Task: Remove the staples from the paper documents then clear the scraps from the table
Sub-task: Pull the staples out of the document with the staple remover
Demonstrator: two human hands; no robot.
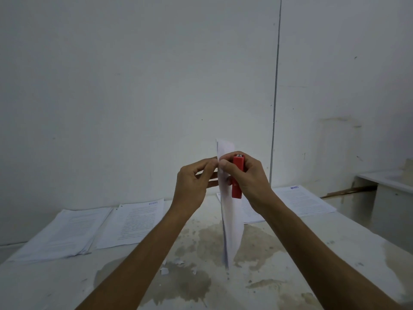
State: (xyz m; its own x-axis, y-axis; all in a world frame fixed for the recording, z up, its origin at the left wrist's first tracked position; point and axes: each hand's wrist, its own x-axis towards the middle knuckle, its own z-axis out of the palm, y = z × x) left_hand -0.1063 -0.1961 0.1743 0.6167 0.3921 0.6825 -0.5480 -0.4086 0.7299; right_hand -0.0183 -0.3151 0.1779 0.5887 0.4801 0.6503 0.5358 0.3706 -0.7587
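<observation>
A stapled paper document (231, 222) hangs edge-on in the air above the table, held upright between both hands. My left hand (194, 182) pinches its upper edge from the left. My right hand (248, 175) grips a red staple remover (237, 176) pressed against the same upper part of the document, thumb on the paper. Small white paper scraps (173, 266) lie on the stained table (279, 265) below. The staple itself is hidden by my fingers.
Two printed documents lie at the table's left (60, 236) and centre-left (134, 222); another lies at the back right (306, 201). A white wall stands close behind. A lower white ledge (388, 177) is at the far right.
</observation>
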